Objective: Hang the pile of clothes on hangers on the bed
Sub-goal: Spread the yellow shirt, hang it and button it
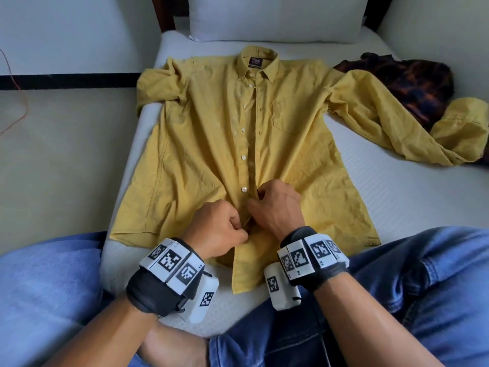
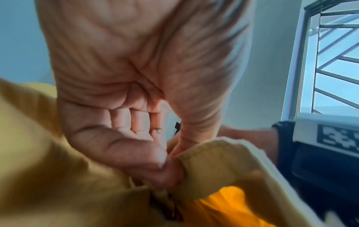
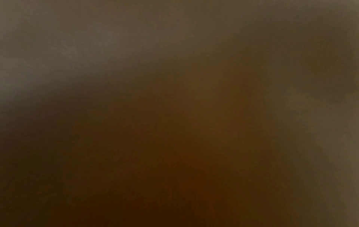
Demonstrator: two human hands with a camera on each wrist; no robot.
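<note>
A yellow button-up shirt [image 1: 206,133] lies flat, front up, on the white bed [image 1: 397,197], collar toward the pillow. Both hands work at the lower end of its button placket. My left hand [image 1: 225,226] pinches the placket edge between thumb and curled fingers; the left wrist view shows that pinch on the yellow fabric [image 2: 209,161]. My right hand [image 1: 272,205] is curled on the other side of the placket, gripping the cloth just below a white button [image 1: 243,189]. The right wrist view is dark and shows nothing. No hanger is in view.
A dark plaid garment [image 1: 407,83] lies crumpled at the bed's far right, partly under the shirt's right sleeve [image 1: 460,128]. A white pillow [image 1: 275,17] stands at the head. My jeans-clad legs [image 1: 412,282] flank the shirt's hem. The floor [image 1: 53,154] lies left of the bed.
</note>
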